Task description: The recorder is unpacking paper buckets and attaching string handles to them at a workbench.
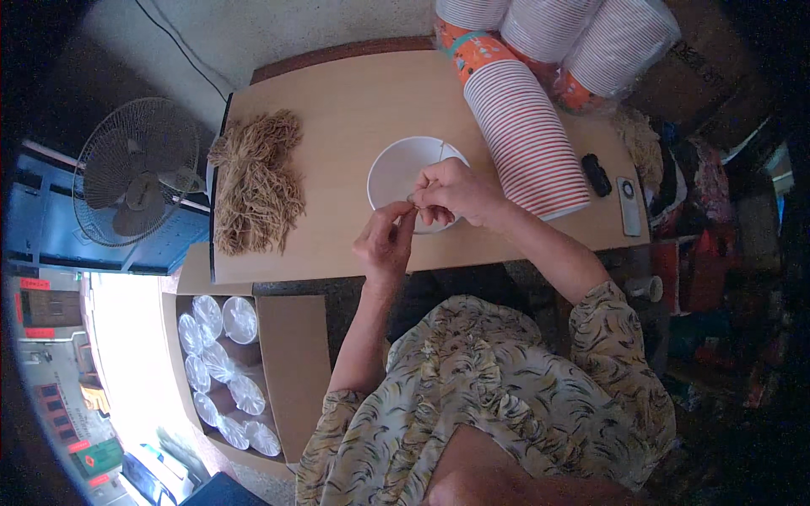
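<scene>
A white paper bowl (396, 169) stands upright near the middle of the light wooden table (337, 110). My right hand (456, 192) is over the bowl's near rim, fingers pinched on a thin pale string that runs up across the bowl. My left hand (386, 240) is just below and left of it, thumb and forefinger pinched at the same spot where the two hands meet. What exactly sits between the fingertips is too small to tell.
A heap of tan fibre strings (256, 181) lies at the table's left. Sleeves of stacked red-and-white paper cups (527, 135) lie at the right and back. A black object (596, 174) and a grey remote (629, 205) sit at the right edge. A cardboard box of wrapped bowls (224, 371) and a fan (139, 169) stand at left.
</scene>
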